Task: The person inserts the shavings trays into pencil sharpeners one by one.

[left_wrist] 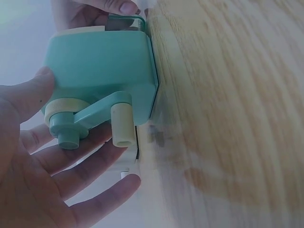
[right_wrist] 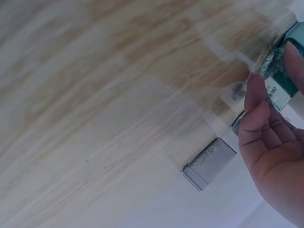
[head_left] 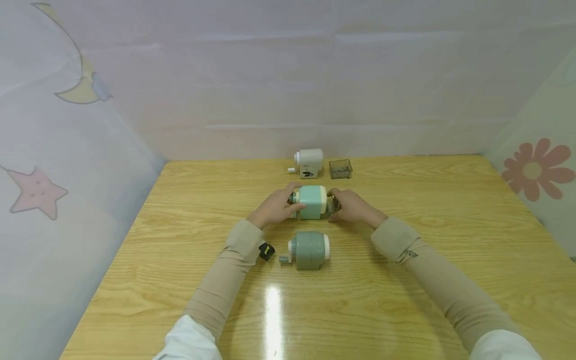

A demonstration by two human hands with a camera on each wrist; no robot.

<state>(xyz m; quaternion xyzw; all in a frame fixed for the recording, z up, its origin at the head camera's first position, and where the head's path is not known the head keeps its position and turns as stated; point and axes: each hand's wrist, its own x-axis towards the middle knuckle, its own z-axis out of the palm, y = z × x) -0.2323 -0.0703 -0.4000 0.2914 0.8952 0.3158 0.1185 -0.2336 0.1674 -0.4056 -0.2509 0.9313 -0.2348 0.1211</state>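
Note:
A mint-green crank pencil sharpener [head_left: 310, 202] lies on the table between both hands, its crank handle [left_wrist: 122, 124] toward the left hand. My left hand [head_left: 275, 206] holds the crank end, thumb on one side of the body and fingers spread along the other. At the opposite end, my right hand [head_left: 353, 207] pinches a clear shavings drawer [right_wrist: 271, 65], which sticks partly out of the body. Shavings show inside that drawer in the right wrist view. Fingers hide part of the drawer in the head view.
Behind stands a white crank sharpener [head_left: 311, 159], with a separate clear drawer [head_left: 340, 171] holding shavings to its right. Nearer me lies a grey-green sharpener [head_left: 309, 251]. A small black object [head_left: 266, 251] sits beside my left sleeve on the wooden table [head_left: 180, 220].

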